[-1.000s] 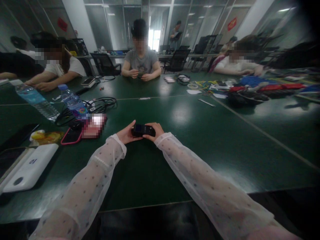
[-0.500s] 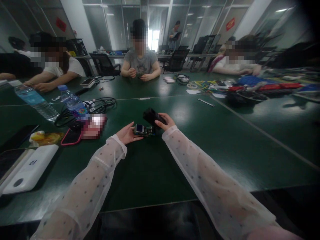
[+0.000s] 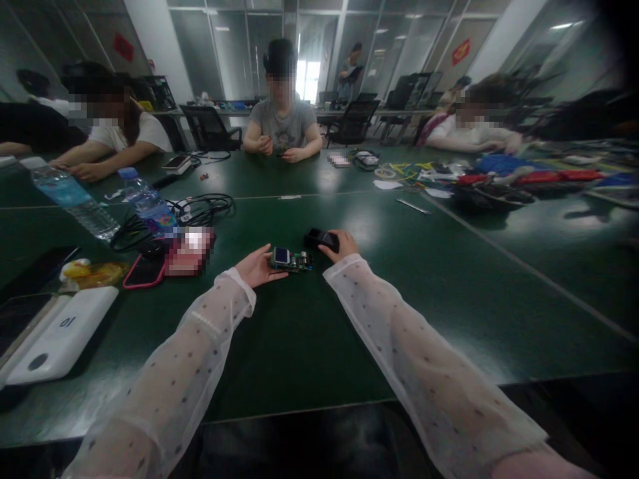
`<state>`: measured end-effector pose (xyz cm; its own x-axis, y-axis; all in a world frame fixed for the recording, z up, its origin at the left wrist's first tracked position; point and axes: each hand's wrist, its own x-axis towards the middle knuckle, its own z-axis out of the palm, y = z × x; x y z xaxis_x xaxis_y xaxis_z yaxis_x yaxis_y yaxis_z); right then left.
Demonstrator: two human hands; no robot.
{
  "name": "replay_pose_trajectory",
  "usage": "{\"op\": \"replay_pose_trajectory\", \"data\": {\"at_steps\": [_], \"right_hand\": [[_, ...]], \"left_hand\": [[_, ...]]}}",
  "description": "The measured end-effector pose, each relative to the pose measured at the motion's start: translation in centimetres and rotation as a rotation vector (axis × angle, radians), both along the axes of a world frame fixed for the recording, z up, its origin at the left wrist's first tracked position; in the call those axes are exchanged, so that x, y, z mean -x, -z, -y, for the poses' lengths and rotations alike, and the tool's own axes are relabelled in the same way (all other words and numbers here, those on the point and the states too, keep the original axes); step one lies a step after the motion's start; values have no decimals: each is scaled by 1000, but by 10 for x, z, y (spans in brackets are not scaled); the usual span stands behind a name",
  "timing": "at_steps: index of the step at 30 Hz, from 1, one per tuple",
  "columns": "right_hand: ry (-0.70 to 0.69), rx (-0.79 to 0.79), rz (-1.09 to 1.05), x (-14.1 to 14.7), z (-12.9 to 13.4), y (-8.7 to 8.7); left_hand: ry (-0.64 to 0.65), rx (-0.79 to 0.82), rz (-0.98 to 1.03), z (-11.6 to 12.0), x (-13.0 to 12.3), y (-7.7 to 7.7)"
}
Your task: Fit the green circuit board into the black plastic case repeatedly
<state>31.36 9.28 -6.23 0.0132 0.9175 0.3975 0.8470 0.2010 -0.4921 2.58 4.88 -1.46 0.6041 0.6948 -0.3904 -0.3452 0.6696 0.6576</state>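
Note:
My left hand (image 3: 255,266) holds a small green circuit board (image 3: 297,261) by its left end, thumb above and fingers below. A little square screen (image 3: 282,255) sits on the board's left part. To the right of the board, my right hand (image 3: 344,246) grips a black plastic housing (image 3: 321,239) at its right end. The housing's near-left end looks hollow. Board and housing are apart, with a narrow gap between them. Both hands are low over the green table (image 3: 299,359).
Left of my hands lie a pink-edged phone (image 3: 144,267), a white power bank (image 3: 64,336), two water bottles (image 3: 150,203) and coiled black cables (image 3: 210,207). A thin metal tool (image 3: 413,206) lies to the right. Bundled wires (image 3: 404,171) are farther off. Several people sit around the table.
My right hand has moved the black housing right and slightly down, away from the circuit board, and it now lies flatter. The board in my left hand has barely shifted.

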Motion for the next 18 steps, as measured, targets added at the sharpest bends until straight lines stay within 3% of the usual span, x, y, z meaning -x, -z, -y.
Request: {"op": "replay_pose_trajectory", "data": {"at_steps": [10, 18], "right_hand": [[5, -10, 22, 1, 4, -4], [-8, -19, 2, 0, 4, -4]], "left_hand": [[-49, 6, 7, 0, -1, 1], [-119, -87, -161, -7, 11, 4]]}}
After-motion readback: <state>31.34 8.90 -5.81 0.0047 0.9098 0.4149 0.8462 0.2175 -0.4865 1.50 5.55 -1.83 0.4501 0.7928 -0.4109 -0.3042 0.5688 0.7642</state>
